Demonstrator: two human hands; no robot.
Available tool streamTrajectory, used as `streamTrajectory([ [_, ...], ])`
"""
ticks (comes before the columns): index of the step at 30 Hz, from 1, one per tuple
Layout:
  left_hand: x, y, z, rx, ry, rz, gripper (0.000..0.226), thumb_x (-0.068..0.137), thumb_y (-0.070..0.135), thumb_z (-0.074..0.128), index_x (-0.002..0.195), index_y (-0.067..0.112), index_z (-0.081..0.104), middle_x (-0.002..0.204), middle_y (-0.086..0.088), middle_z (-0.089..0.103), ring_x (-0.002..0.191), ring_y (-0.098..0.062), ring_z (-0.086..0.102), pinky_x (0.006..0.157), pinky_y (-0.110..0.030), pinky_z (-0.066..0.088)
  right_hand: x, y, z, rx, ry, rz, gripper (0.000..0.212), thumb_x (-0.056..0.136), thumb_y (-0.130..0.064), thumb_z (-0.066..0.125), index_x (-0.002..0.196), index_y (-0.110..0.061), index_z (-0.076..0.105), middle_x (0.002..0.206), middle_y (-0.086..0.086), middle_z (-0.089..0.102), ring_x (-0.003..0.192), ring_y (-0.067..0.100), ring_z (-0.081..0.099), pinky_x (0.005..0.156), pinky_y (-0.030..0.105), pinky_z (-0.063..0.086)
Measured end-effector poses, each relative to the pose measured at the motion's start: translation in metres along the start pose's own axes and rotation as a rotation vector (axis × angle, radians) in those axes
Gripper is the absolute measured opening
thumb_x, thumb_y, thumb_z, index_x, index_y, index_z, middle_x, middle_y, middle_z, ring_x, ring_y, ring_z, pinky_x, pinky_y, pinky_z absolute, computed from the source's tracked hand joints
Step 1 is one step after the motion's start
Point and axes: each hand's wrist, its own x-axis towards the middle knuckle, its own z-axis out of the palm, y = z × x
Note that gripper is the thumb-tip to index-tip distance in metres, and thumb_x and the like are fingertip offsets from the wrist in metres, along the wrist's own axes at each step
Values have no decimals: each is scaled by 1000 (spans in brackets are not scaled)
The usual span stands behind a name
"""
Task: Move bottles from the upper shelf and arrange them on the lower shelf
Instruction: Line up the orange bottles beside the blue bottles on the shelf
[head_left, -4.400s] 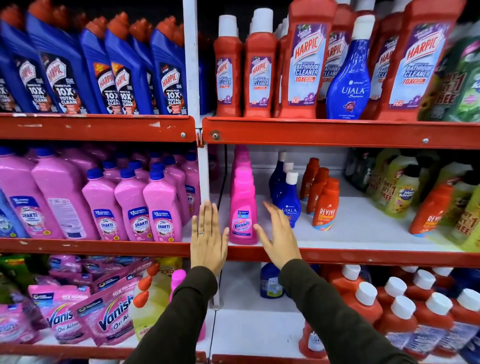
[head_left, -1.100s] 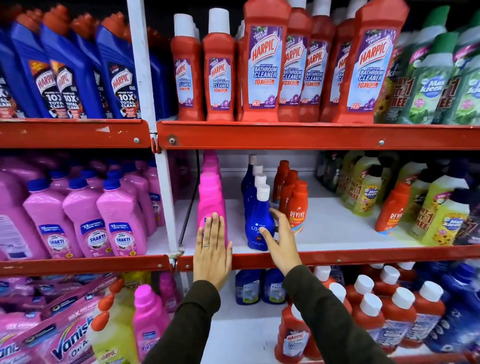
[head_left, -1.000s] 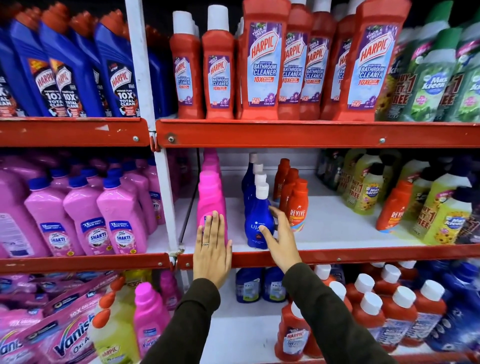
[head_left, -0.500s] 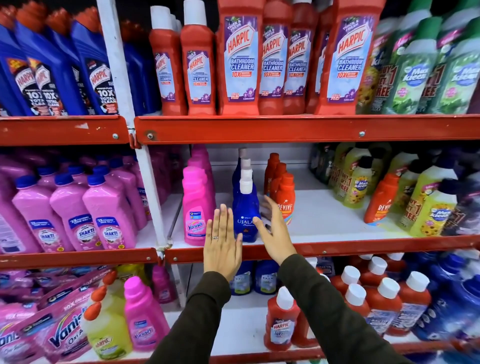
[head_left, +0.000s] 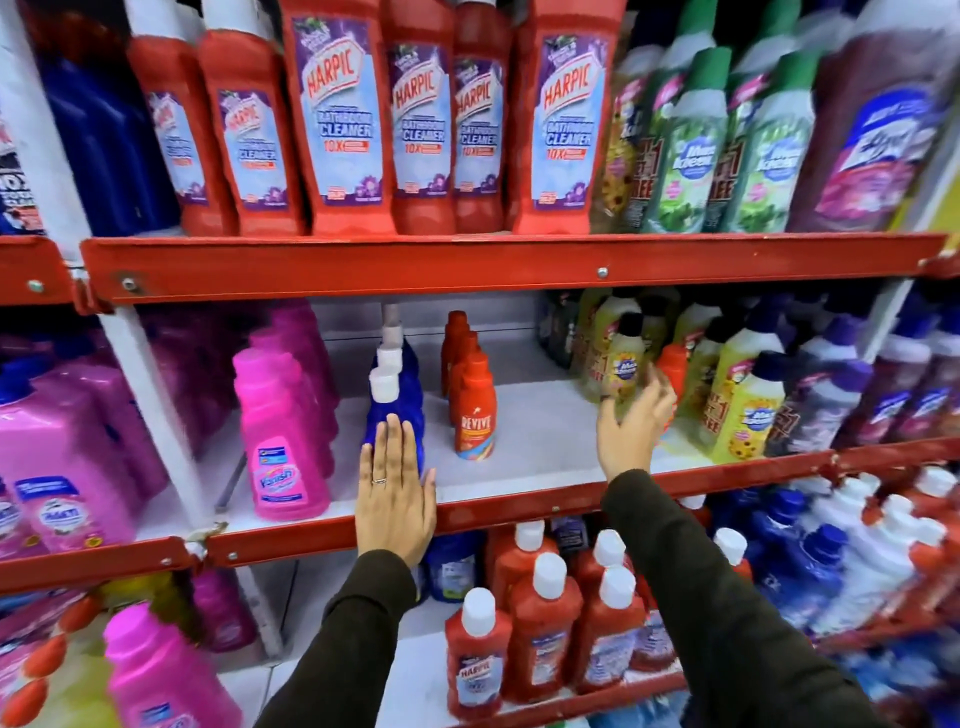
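- Our left hand (head_left: 396, 493) lies flat and open, fingers together, palm toward the front blue bottle (head_left: 396, 410) on the lower shelf (head_left: 545, 441). It grips nothing, and we read it as a steadying hand that keeps the blue row square to the edge.
- Our right hand (head_left: 631, 428) is spread open with fingers loosely curled, blurred by motion. It reaches toward the stray orange bottle (head_left: 672, 371) standing among the yellow-green bottles (head_left: 748, 410). Whether the fingertips touch anything we cannot tell — nothing is clearly held.
- The bottles on this shelf stand in files, front to back: the pink Vanish bottle (head_left: 280, 441) leads one, then the blue file, then the orange Revive bottle (head_left: 475, 415) leading a third. Bare white shelf lies between that file and the yellow-green group — room, we judge, for more.
- The upper shelf (head_left: 467, 265) carries the red Harpic bottles (head_left: 337, 119), upright and tightly packed, their labels facing out.
- The orange one looks misfiled, so we judge the reach is meant to bring it back to its own file.
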Motion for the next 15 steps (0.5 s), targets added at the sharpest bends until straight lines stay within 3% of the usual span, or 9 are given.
streamTrajectory([
  [3, -1, -1, 4, -15, 23, -10, 79, 101, 29, 33, 163, 5, -9, 172, -12, -21, 161, -24, -15, 131, -40, -9, 28, 20, -8, -83, 12, 164, 69, 96, -15, 59, 152, 6, 24, 159, 25, 24, 147, 41, 26, 119, 50, 25],
  [6, -3, -1, 6, -20, 25, -8, 70, 106, 32, 23, 163, 4, -7, 172, -12, -20, 161, -24, -14, 131, -40, -9, 52, 34, -11, -70, 34, 255, 74, 97, -20, 61, 155, 1, 20, 159, 26, 27, 148, 41, 27, 121, 49, 23],
  [10, -1, 0, 4, -21, 0, -9, 64, 109, 36, 6, 163, 5, -8, 172, -12, -20, 161, -23, -15, 131, -40, -9, 70, 53, -11, 39, -29, 278, 66, 96, -24, 64, 150, -2, 34, 145, 26, 50, 136, 41, 48, 116, 50, 35],
  [13, -1, 1, 3, -22, 7, -5, 64, 109, 36, 7, 163, 6, -9, 172, -11, -21, 161, -22, -15, 131, -40, -9, 71, 57, -12, 112, -30, 293, 56, 93, -25, 68, 142, -6, 46, 135, 22, 60, 126, 39, 58, 113, 51, 41],
  [15, -1, 1, 3, -18, 20, -1, 66, 108, 34, 15, 163, 5, -8, 172, -11, -21, 161, -22, -15, 131, -40, -9, 66, 55, -14, 140, -12, 288, 55, 90, -24, 73, 137, -6, 51, 130, 20, 64, 120, 35, 62, 111, 44, 43],
])
